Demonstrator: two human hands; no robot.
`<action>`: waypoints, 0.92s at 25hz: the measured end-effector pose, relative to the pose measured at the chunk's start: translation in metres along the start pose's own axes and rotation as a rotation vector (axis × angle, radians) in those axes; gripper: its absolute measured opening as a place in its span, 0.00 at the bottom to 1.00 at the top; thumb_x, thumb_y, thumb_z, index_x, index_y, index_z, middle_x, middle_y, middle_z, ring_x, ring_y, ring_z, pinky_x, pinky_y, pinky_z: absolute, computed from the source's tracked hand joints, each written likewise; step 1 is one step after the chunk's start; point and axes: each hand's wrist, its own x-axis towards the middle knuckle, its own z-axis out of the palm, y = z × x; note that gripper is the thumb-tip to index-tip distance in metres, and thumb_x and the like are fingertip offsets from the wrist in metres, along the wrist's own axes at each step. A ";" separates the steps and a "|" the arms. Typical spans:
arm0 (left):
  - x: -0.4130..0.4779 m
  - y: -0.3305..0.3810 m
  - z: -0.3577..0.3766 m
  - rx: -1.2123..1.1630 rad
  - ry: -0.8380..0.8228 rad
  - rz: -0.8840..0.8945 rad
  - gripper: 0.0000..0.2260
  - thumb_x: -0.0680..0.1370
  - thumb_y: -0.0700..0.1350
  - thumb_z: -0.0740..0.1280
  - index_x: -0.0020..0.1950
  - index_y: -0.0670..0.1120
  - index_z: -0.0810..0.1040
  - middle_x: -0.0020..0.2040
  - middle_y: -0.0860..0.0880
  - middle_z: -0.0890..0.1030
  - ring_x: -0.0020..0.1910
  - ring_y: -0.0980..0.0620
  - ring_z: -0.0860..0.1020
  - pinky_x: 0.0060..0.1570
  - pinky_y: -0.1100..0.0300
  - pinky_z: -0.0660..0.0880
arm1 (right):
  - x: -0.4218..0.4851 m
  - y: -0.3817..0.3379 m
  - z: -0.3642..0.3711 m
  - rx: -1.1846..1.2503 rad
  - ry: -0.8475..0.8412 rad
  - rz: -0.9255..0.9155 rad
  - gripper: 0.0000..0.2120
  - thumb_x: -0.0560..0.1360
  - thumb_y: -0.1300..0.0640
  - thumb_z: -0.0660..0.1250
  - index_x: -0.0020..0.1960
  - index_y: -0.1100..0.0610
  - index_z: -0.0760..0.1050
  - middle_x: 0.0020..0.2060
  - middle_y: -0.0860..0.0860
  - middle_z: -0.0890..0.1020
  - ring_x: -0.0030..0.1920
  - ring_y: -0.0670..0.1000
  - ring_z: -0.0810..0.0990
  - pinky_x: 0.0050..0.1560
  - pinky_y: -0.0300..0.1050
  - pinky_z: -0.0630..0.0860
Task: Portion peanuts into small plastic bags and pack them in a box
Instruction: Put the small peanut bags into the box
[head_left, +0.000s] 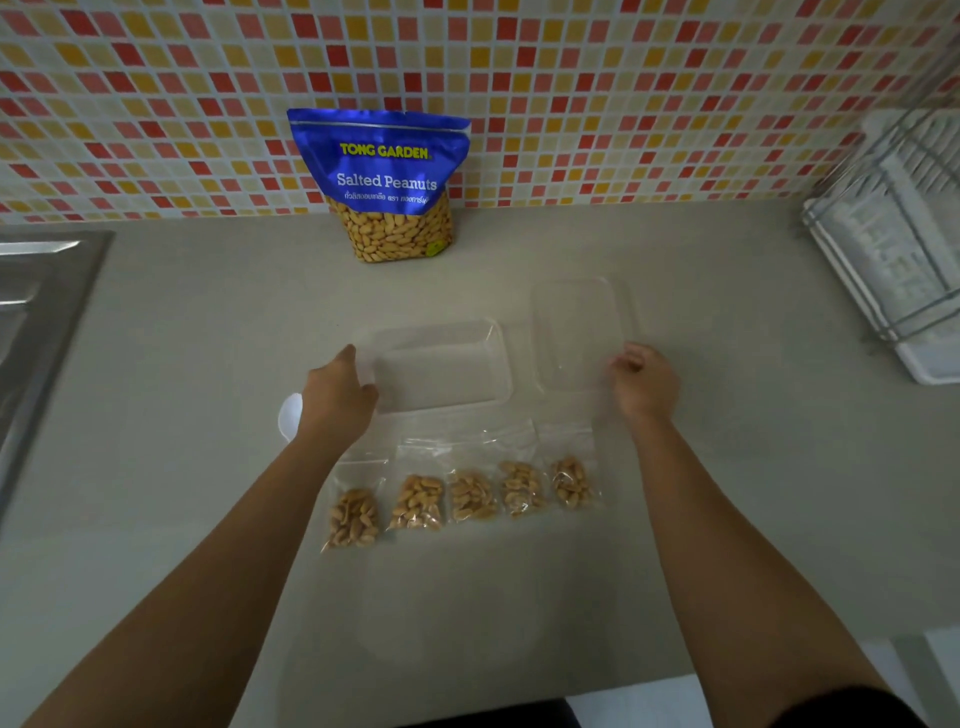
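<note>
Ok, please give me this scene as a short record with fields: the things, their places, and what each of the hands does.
peanut bag: blue Tong Garden Salted Peanuts bag, upright against the tiled wall
box: clear plastic box, open and empty, on the counter
lid: clear lid, lying right of the box
portions: five small bags of peanuts, in a row nearer than the box, none packed
left hand: holds the box's left end
right hand: at the lid's near edge, grip unclear
utensil: white utensil, mostly hidden behind the left hand
</note>
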 end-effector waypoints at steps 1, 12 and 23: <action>0.001 -0.001 0.001 0.004 0.005 0.008 0.18 0.76 0.38 0.63 0.66 0.36 0.68 0.59 0.35 0.77 0.58 0.36 0.75 0.56 0.50 0.72 | 0.000 0.000 0.002 -0.018 0.014 -0.027 0.15 0.74 0.60 0.66 0.60 0.61 0.76 0.55 0.58 0.82 0.56 0.56 0.79 0.56 0.42 0.71; 0.003 -0.003 0.004 0.038 -0.008 0.037 0.13 0.75 0.38 0.63 0.58 0.35 0.70 0.53 0.37 0.78 0.47 0.39 0.75 0.45 0.54 0.69 | -0.059 0.000 -0.025 -0.134 -0.283 0.156 0.19 0.69 0.53 0.72 0.55 0.63 0.77 0.51 0.59 0.81 0.55 0.56 0.79 0.51 0.43 0.72; 0.000 -0.004 0.003 0.037 -0.006 0.059 0.15 0.75 0.36 0.63 0.61 0.36 0.69 0.43 0.48 0.71 0.43 0.46 0.70 0.42 0.57 0.67 | -0.089 -0.022 -0.015 0.191 -0.055 -0.334 0.08 0.75 0.59 0.66 0.49 0.63 0.72 0.39 0.34 0.76 0.35 0.35 0.77 0.40 0.29 0.72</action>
